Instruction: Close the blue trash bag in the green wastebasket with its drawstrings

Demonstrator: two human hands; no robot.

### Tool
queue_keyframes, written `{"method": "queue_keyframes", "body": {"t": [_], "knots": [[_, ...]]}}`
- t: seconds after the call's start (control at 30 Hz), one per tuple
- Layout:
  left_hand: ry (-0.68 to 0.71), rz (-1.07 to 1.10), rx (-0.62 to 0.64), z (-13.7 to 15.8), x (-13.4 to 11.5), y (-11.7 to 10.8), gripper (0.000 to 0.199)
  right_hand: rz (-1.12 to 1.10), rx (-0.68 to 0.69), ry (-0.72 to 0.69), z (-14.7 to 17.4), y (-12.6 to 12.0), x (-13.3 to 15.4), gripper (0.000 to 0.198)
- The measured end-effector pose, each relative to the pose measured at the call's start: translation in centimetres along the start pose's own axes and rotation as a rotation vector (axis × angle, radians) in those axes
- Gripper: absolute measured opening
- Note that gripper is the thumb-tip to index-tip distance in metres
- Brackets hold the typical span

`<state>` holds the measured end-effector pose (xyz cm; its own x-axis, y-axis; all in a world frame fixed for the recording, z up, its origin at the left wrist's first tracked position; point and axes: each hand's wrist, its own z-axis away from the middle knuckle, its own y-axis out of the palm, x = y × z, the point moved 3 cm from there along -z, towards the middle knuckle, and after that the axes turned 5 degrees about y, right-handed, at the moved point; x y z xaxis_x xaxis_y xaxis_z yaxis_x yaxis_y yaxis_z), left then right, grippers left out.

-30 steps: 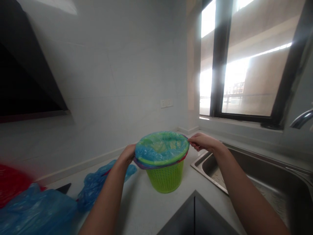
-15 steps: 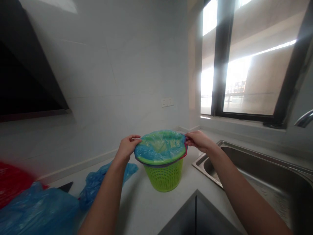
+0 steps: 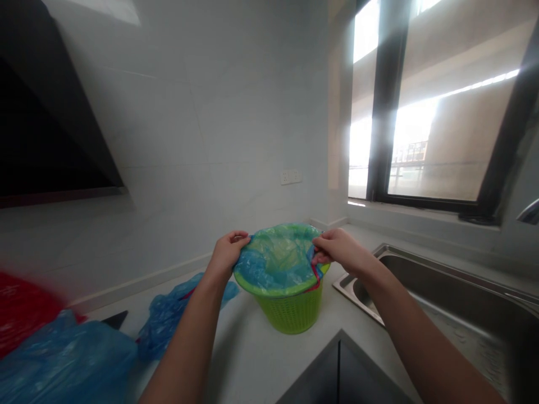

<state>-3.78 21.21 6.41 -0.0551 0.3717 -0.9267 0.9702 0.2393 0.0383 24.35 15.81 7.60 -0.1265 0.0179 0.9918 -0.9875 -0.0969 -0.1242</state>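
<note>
A green plastic basket with perforated sides stands on the counter, tilted slightly toward me. A thin blue plastic bag lines it and lies over part of its rim. At the rim's left side, my left hand is closed on the bag's edge, thumb on top. My right hand pinches the bag at the right side of the rim. From under those fingers a red drawstring runs down over the front right rim.
A stainless sink is at the right, below a window. Left on the counter lie a crumpled blue bag, a larger blue bag and a red bag. A dark grey panel is in front.
My right hand has moved inward and slightly down with the bag's edge. More green rim shows at the front, and the red drawstring has shifted inward. The basket has tipped slightly toward me.
</note>
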Motion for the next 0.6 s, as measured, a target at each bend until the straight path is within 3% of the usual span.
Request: {"method": "queue_keyframes", "body": {"t": [0.17, 0.3, 0.37, 0.43, 0.5, 0.6], "knots": [[-0.079, 0.183, 0.074, 0.0, 0.4, 1.0, 0.047, 0.147, 0.015, -0.003, 0.3, 0.1, 0.1, 0.030], [-0.044, 0.250, 0.092, -0.3, 0.5, 1.2, 0.051, 0.208, 0.058, -0.019, 0.5, -0.7, 0.3, 0.033], [-0.033, 0.211, 0.083, -0.4, 0.4, 0.7, 0.051, 0.265, -0.045, -0.104, 0.1, -2.1, 0.5, 0.039], [-0.069, 0.073, 0.068, -0.3, 0.0, -0.5, 0.048, 0.279, -0.242, -0.219, -0.8, -4.1, 0.6, 0.043], [-0.134, -0.088, 0.056, 0.1, -0.5, -2.3, 0.044, 0.154, -0.425, -0.285, -2.3, -6.0, 0.0, 0.039], [-0.301, -0.348, 0.203, 1.2, -1.5, -4.5, 0.035, -0.187, -0.476, -0.158, -5.6, -7.0, -2.6, 0.021]]}}
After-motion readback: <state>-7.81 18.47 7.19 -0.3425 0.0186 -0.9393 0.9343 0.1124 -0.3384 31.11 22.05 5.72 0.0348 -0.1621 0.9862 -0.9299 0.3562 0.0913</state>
